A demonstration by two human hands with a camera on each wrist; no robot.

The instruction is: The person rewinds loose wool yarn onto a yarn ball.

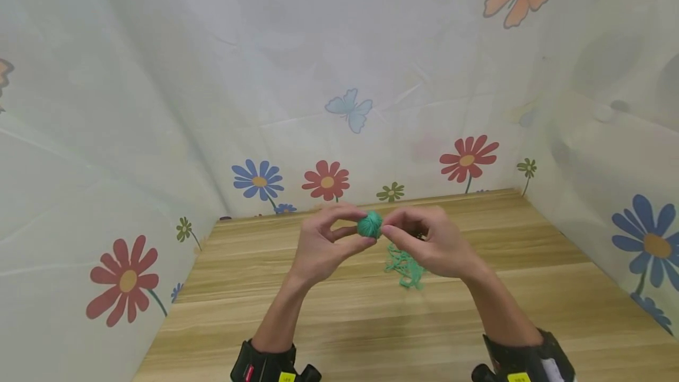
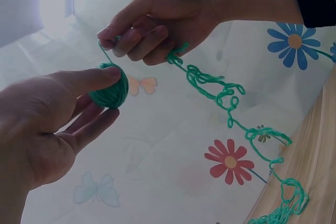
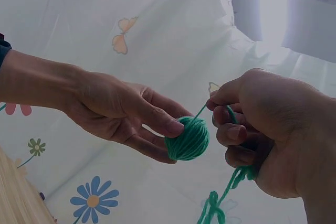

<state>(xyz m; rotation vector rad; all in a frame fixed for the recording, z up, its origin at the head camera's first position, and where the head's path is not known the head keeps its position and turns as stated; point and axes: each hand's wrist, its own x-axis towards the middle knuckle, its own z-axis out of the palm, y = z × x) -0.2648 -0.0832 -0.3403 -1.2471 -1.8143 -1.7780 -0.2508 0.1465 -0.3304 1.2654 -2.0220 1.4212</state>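
A small ball of green yarn (image 1: 369, 225) is held up above the table between the thumb and fingers of my left hand (image 1: 325, 243). Just to its right, my right hand (image 1: 432, 240) pinches the strand of yarn (image 2: 105, 55) that runs taut off the ball. The other fingers of that hand curl in, and the yarn passes through them. Below the right hand a loose, looped length of yarn (image 2: 227, 100) hangs down. It reaches a tangled heap of green yarn (image 1: 406, 267) on the table, partly hidden behind the right hand in the head view.
The wooden table (image 1: 339, 323) runs back to a pale curtain (image 1: 297, 46) printed with flowers and butterflies, which also closes off both sides. A dark band with a camera (image 1: 522, 358) sits on each wrist. A bright light (image 3: 273, 9) shows beyond the curtain's edge.
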